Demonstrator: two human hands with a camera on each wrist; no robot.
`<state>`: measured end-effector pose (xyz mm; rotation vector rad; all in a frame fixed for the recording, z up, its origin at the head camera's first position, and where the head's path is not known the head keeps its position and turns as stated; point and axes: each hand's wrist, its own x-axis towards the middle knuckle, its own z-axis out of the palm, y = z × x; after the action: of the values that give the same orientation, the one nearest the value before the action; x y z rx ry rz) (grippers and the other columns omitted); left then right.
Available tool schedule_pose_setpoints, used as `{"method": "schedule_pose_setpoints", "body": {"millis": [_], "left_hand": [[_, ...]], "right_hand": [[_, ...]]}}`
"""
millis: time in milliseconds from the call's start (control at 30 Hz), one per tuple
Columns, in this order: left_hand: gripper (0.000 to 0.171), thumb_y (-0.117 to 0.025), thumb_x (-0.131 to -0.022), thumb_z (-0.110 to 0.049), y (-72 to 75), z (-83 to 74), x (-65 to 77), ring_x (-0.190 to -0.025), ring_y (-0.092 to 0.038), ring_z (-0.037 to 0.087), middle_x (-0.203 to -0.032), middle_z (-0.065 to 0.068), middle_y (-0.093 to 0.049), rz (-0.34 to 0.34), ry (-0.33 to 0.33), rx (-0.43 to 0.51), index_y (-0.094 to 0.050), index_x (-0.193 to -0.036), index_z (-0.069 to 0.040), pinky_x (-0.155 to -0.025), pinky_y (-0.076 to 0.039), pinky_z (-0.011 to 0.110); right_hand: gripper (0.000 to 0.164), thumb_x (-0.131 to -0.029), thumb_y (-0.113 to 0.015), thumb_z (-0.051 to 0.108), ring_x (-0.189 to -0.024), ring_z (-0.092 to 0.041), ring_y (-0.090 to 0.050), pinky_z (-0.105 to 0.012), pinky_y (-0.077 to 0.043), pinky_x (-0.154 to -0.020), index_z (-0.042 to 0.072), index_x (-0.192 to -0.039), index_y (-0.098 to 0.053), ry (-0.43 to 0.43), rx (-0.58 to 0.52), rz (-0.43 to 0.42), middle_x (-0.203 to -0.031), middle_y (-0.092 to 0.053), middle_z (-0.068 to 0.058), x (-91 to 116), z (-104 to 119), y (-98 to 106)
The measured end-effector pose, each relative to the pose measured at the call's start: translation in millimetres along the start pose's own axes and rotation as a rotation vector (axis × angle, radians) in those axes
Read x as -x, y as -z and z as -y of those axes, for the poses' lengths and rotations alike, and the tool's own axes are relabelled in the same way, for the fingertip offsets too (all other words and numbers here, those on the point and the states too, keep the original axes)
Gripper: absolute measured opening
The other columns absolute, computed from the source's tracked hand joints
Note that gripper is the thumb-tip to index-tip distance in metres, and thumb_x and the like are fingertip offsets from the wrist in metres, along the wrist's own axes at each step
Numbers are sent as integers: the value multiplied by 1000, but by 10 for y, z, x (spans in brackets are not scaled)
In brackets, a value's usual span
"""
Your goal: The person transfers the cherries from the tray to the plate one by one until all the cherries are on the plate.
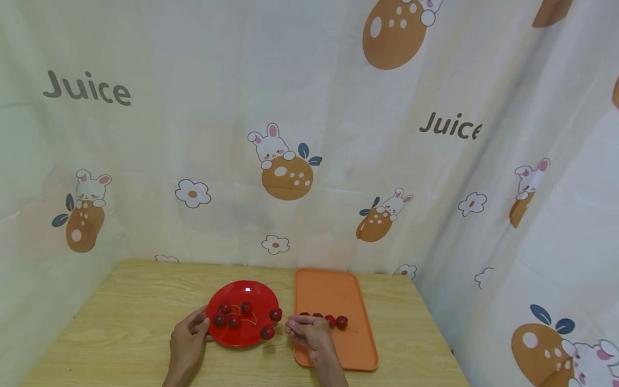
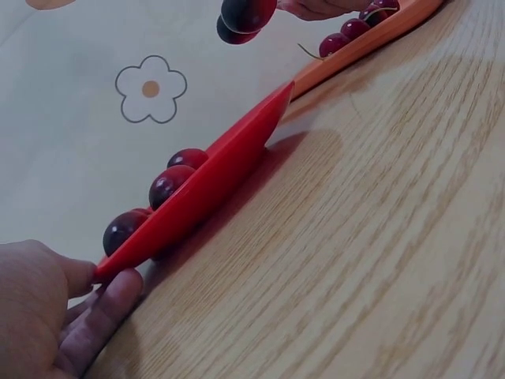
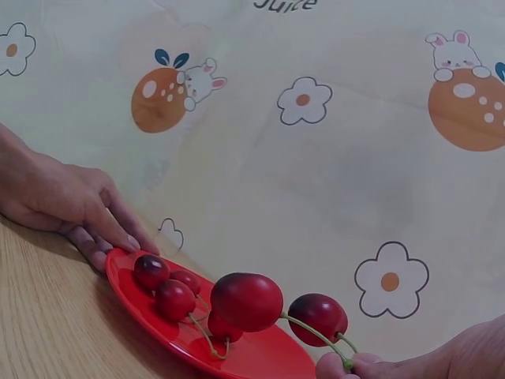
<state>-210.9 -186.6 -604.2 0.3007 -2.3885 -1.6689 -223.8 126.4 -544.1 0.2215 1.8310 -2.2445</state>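
My left hand (image 1: 187, 337) grips the near-left rim of a round red plate (image 1: 249, 293), thumb on top and fingers beneath in the left wrist view. Several dark red cherries (image 1: 234, 322) with thin stems lie on the plate's left half. My right hand (image 1: 311, 332) pinches the joined green stems (image 3: 319, 335) of a pair of cherries (image 3: 246, 302) between thumb and fingertips. These two hang at the plate's right rim, raised above it in the left wrist view. Partly behind the right hand, a row of cherries (image 1: 342, 322) sits on an orange tray (image 1: 333, 290).
The tray lies to the right of the plate on a light wooden table (image 1: 145, 301). A pale printed curtain (image 1: 217, 134) with rabbits, fruit and flowers stands along the table's back and both sides.
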Motion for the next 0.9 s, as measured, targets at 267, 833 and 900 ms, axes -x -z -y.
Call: {"method": "schedule_pose_setpoints", "body": {"millis": [267, 833, 900], "left_hand": [[45, -60, -110, -3, -2, -19, -18, -70, -75, 11, -139, 35, -68, 0, 2, 10, -57, -154, 3, -63, -60, 19], [45, -60, -110, -5, -12, 17, 3, -71, -76, 12, -140, 35, -67, 2, 20, -2, -57, -155, 2, -64, -59, 18], [45, -60, -110, -5, -9, 17, 11, -71, -76, 13, -140, 35, -67, 0, 16, -11, -57, -155, 2, -65, -57, 16]], "right_hand": [[33, -98, -74, -6, -80, -12, -78, -19, -63, -70, -24, -125, -67, 3, 5, -1, -90, -82, -8, 16, 37, -63], [32, -98, -72, -10, -77, -13, -79, -19, -64, -67, -26, -126, -65, 10, -38, 9, -87, -82, -10, -48, -86, -152], [32, -99, -72, -9, -77, -13, -79, -19, -64, -68, -25, -125, -66, 8, -32, 6, -86, -82, -9, -46, -82, -171]]}}
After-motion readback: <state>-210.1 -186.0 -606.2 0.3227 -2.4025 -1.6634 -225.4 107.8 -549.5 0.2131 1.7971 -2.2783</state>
